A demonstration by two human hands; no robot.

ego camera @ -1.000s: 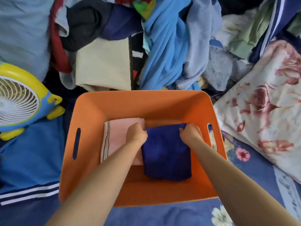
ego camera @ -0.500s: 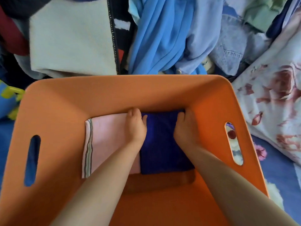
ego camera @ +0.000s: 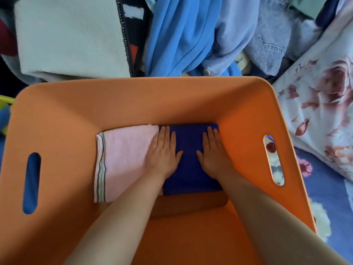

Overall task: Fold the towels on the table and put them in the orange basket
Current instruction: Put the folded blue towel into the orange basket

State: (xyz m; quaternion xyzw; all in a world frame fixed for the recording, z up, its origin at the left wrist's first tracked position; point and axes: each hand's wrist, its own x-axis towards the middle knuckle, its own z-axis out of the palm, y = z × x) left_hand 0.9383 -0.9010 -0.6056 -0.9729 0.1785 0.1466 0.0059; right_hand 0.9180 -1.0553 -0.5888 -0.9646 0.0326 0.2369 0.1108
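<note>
1. Deep orange plastic basket with slotted handles [ego camera: 122,104]: fills most of the view, closer than a second ago, when its whole outline and a yellow fan beside it showed.
2. Folded dark blue terry towel [ego camera: 189,148]: flat on the basket floor, pushed against the far wall and into the far right corner; a second ago lifted at its far edge and lying further from that wall.
3. Folded pale pink towel with a striped border [ego camera: 126,161]: on the basket floor just left of the blue towel, touching it, striped edge toward the left handle slot.
4. Left hand [ego camera: 163,153]: no longer curled on the blue towel's far edge; now flat, fingers straight and together, pressing across the seam between pink and blue.
5. Right hand [ego camera: 214,152]: likewise uncurled, flat and pressing on the blue towel's right part, next to the basket's right wall.
6. Hands apart, each palm down, nothing clamped.
7. Judged meaning: blue towel delivered and being smoothed; two towels now in the basket.
8. Beyond the basket's far rim: heaped clothing, including a bright blue garment [ego camera: 172,39]; any unfolded towels there cannot be told.
</note>
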